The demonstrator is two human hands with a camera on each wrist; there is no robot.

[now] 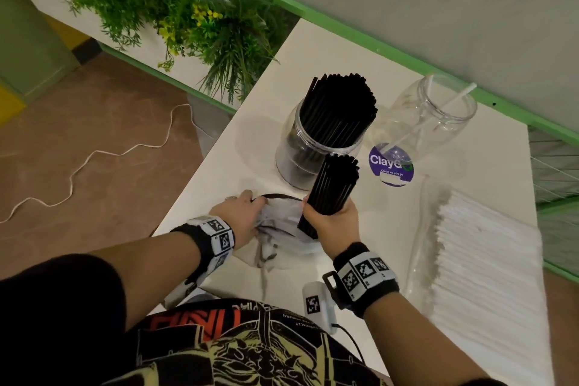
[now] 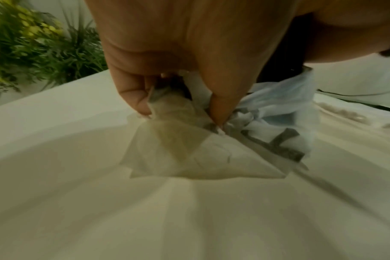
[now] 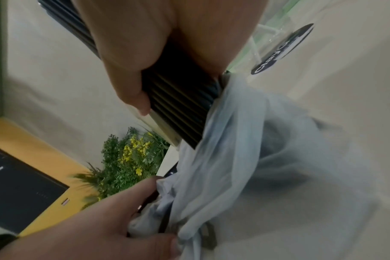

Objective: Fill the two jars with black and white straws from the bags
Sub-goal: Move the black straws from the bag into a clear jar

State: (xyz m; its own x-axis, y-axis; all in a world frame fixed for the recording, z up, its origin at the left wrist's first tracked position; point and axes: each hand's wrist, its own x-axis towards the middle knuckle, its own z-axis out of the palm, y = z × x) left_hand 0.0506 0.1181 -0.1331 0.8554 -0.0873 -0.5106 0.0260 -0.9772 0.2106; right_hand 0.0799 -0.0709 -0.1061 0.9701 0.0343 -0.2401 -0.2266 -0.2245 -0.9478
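My right hand (image 1: 332, 222) grips a bundle of black straws (image 1: 333, 188) (image 3: 180, 112), its lower end still inside a crumpled clear plastic bag (image 1: 282, 229) (image 3: 245, 158) on the white table (image 1: 238, 147). My left hand (image 1: 239, 213) (image 2: 178, 70) pinches the bag's bunched plastic (image 2: 189, 140) and holds it down. Behind stands a clear jar packed with black straws (image 1: 316, 141). To its right a second clear jar (image 1: 435, 116) holds a couple of white straws. A bag of white straws (image 1: 482, 254) lies along the table's right side.
A round purple sticker (image 1: 391, 163) sits on the table between the jars. Green plants (image 1: 175, 9) overhang the table's far left corner. A green-edged wall (image 1: 376, 41) runs behind the jars. A white cable (image 1: 94, 160) trails on the brown floor at left.
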